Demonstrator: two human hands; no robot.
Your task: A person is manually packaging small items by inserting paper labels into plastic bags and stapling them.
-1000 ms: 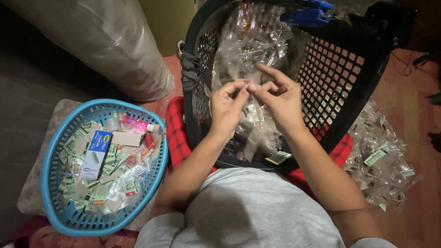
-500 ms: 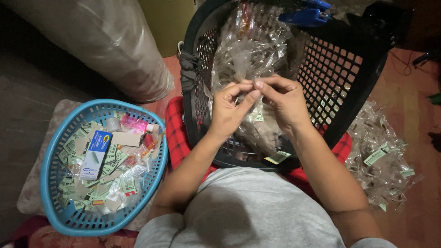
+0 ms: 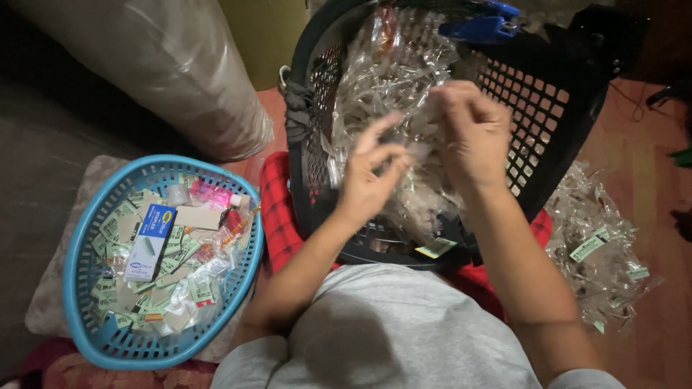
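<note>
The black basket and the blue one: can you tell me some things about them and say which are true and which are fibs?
1. The black basket holds clear plastic packets. True.
2. Both hands are inside the blue basket. False: the left hand and the right hand are over the black basket.
3. The blue basket holds small green labels and a blue and white box. True.
4. A blue clip sits on the black basket's rim. True.
5. The pile of clear packets on the person's right lies in a third basket. False: it lies loose on the floor.
</note>
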